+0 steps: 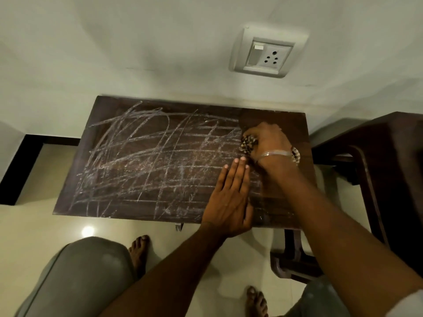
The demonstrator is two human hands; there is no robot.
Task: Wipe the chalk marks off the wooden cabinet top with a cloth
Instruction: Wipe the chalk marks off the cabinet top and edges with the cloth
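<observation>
The dark wooden cabinet top (114,202) stands against the wall and is covered with white chalk scribbles (146,156). Its far right corner looks free of chalk. My right hand (267,143) grips a bunched, dark-and-light patterned cloth (248,144) and holds it down on the top near the right side. My left hand (229,202) lies flat with straight fingers on the top near the front edge, its fingertips close to the cloth.
A switch and socket plate (266,53) is on the wall above. A dark wooden chair or stand (377,179) sits close on the right. My knees and bare feet (138,250) are on the tiled floor in front of the cabinet.
</observation>
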